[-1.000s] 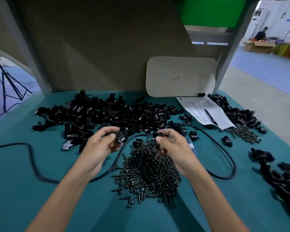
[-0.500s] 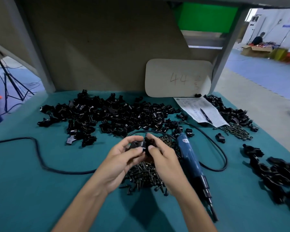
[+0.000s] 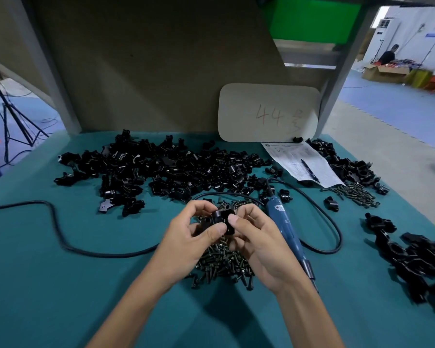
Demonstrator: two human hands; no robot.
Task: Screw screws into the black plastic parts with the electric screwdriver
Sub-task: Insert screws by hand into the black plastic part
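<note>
Both hands meet over the middle of the teal counter (image 3: 60,285). The left hand (image 3: 194,237) has its grip clamped on a small black plastic part (image 3: 221,218), and the right hand (image 3: 256,244) pinches the same part from the other side, thumb pressed on its face. The part is held in the air just above the loose pile of screws (image 3: 224,262). Whether a screw already sits in the right fingers I cannot tell. The electric screwdriver (image 3: 286,229) lies untouched on the counter just beside the right hand, tip towards the person. A big heap of black parts (image 3: 161,169) waits further back. To my eye this is the setting-up step: turning the part so its hole shows and seating a screw. Next, the right hand must let go, take up the driver and bring the bit straight onto the screw head while the left holds the part steady
</note>
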